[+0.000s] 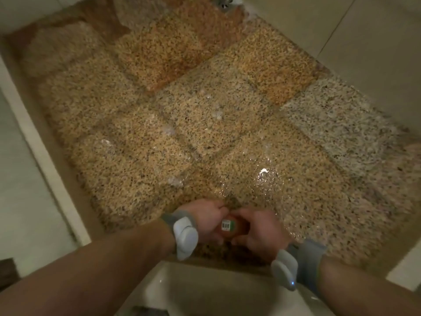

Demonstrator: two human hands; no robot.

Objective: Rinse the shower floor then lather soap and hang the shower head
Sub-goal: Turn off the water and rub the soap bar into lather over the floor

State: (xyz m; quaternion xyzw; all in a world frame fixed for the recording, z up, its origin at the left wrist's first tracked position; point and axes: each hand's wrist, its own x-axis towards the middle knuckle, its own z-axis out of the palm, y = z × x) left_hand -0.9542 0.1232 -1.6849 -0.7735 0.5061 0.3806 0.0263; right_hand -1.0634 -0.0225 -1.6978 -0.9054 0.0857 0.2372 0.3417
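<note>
Closest to me are two bare forearms, each with a gray wrist band (185, 233), above a white curved thing (205, 290). Past them the shower floor (205, 110) is shiny and wet, so I think the rinse is done and the soap step is on. A small orange soap bottle (230, 226) sits between the two hands. The left hand (205, 215) curls round its far end. The right hand (262, 233) wraps its near side, fingers tight on it. Next I would need to open it and squeeze soap out. I cannot see the cap or the shower head.
</note>
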